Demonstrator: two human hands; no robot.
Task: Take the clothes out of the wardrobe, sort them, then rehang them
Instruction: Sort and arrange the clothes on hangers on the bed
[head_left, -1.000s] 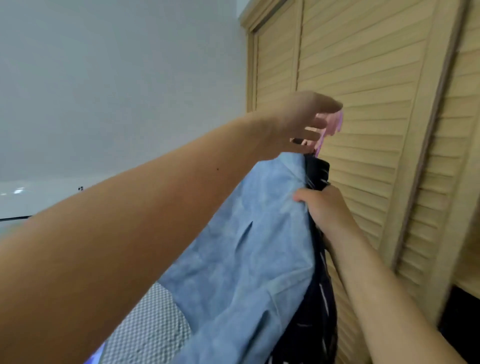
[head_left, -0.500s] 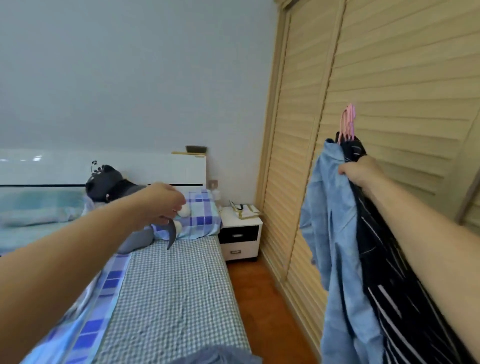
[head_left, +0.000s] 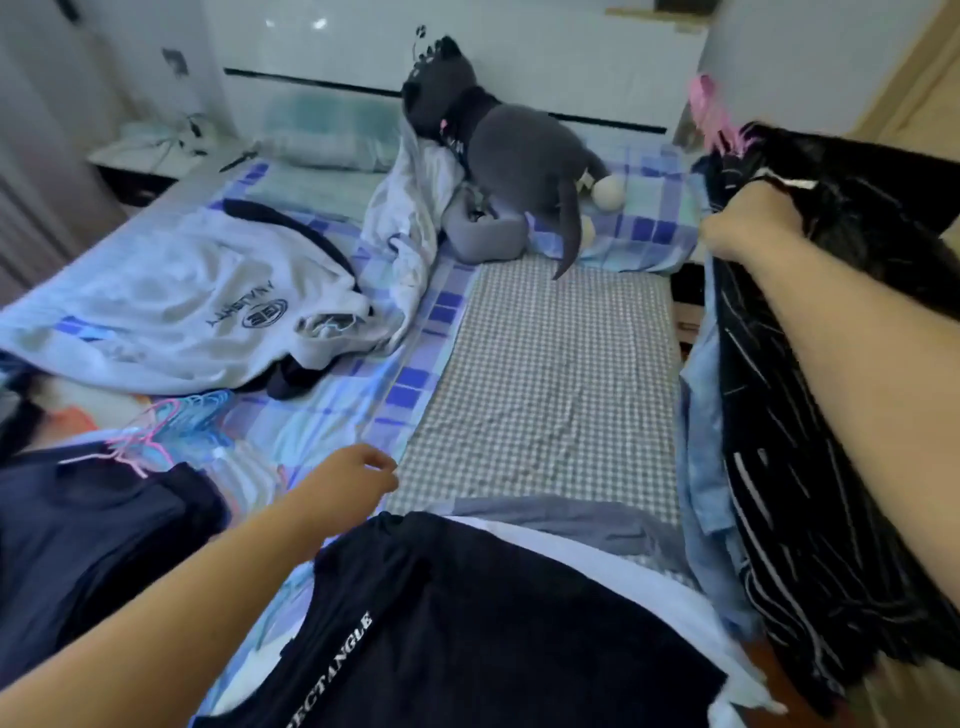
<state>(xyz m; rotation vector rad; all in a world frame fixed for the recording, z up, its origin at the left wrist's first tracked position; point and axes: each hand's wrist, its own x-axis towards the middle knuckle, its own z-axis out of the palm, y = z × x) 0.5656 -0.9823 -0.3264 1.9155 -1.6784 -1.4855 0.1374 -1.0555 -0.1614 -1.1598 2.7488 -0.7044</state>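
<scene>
Turned from the wardrobe toward the bed (head_left: 545, 364), the right hand (head_left: 748, 223) grips the hung clothes (head_left: 810, 441) at three o'clock; the left hand (head_left: 358, 473) hangs loosely curled, empty. Several garments already lie there; sorting and rehanging remain.

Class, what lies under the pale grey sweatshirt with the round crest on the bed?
A dark garment pokes out beneath the pale grey sweatshirt, over the blue checked bedsheet; the rest is covered.

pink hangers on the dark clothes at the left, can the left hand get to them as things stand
Probably yes: the left hand is empty, fingers loosely curled, and the pink hangers lie exposed on the dark clothes with nothing between.
</scene>
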